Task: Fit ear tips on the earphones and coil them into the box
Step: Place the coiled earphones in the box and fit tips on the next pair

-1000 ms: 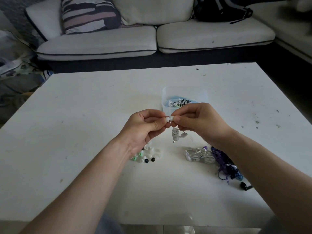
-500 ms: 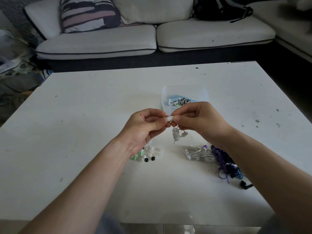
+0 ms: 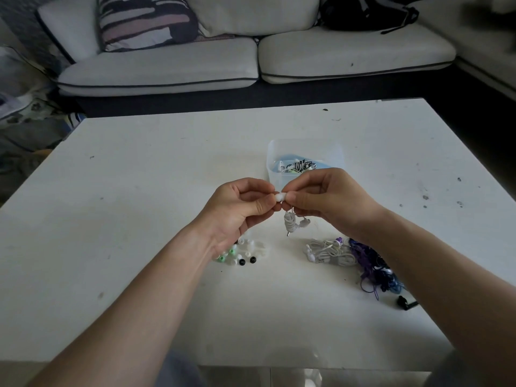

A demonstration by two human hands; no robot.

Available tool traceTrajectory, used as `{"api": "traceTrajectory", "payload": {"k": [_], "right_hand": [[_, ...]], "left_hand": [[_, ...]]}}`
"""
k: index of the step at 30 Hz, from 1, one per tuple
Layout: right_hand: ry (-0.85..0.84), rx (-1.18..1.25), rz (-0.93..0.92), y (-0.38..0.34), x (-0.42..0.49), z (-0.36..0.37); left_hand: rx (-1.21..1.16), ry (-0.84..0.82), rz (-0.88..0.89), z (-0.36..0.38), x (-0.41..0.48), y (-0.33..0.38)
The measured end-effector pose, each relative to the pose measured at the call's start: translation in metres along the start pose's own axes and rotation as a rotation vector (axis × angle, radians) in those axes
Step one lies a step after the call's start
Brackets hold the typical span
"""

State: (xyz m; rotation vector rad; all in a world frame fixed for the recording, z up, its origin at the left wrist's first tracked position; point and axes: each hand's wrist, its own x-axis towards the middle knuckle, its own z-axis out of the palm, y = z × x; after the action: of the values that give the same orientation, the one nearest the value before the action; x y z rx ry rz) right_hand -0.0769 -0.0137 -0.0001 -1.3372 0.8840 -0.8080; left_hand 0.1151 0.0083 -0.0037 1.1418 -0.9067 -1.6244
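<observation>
Above the middle of the bench (image 3: 139, 219), just in front of the box (image 3: 272, 163), the left hand (image 3: 240, 208) and right hand (image 3: 326, 196) are meeting. The left fingers are pinching a white ear tip (image 3: 280, 196) and the right fingers are pinching the bud of the earphones (image 3: 290, 223), whose wound cord is dangling below. The tip is probably being seated, so the right fingers should be bracing the bud while the left ones are rolling the tip evenly onto the nozzle, not tugging the cord.

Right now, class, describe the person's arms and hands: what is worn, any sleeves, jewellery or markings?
The left arm and right arm are bare to the picture's edge; no sleeve shows. The left hand and right hand wear no gloves, rings, watch or bands. No markings are visible.
</observation>
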Motion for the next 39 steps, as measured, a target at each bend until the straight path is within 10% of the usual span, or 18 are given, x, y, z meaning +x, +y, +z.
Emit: {"api": "traceTrajectory", "payload": {"k": [39], "right_hand": [[-0.04, 0.147, 0.092, -0.0015, 0.0007, -0.0015]], "left_hand": [[-0.069, -0.028, -0.022, 0.0011, 0.002, -0.0019]]}}
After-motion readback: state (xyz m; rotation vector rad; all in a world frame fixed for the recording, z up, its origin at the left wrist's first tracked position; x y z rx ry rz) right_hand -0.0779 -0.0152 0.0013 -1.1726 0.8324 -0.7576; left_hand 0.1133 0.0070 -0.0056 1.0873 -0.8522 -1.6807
